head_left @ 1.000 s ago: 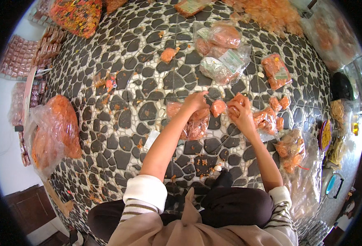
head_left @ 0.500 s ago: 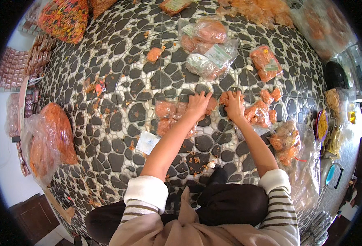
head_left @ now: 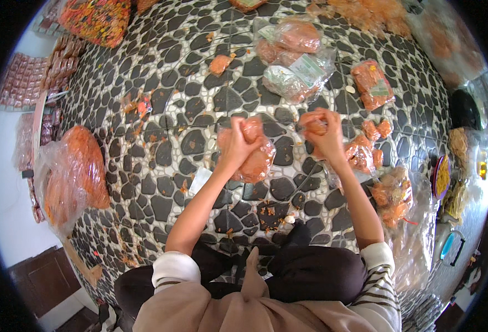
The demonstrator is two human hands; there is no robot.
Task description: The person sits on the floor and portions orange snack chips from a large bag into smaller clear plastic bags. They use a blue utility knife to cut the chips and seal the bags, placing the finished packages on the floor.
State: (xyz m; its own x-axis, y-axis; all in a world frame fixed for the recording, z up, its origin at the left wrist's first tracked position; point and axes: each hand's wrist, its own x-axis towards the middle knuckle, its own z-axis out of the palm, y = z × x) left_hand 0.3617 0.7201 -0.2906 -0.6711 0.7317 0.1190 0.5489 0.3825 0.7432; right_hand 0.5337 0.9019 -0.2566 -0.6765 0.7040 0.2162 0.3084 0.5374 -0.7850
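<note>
My left hand (head_left: pixel 237 145) is closed round a small orange snack packet (head_left: pixel 251 128) in clear plastic, its fingers slightly blurred. Just beneath it lies a clear bag of orange snack packets (head_left: pixel 257 164); I cannot tell whether the hand also grips this bag. My right hand (head_left: pixel 328 135) is curled round another orange snack packet (head_left: pixel 313 123). Close by that hand, on its right, sits a clump of loose orange packets (head_left: pixel 360 154). A white paper label (head_left: pixel 201 181) lies by my left forearm.
Filled clear bags (head_left: pixel 298 72) and an orange pack (head_left: pixel 373 86) lie farther off on the pebble-patterned floor. A large orange bag (head_left: pixel 83 169) stands at left, a tied bag (head_left: pixel 393 196) at right. Orange crumbs (head_left: pixel 269 213) are scattered near my feet.
My left hand has moved left, over the bag of packets, and now holds a packet. My right hand has lifted a packet from the floor. The view has shifted slightly.
</note>
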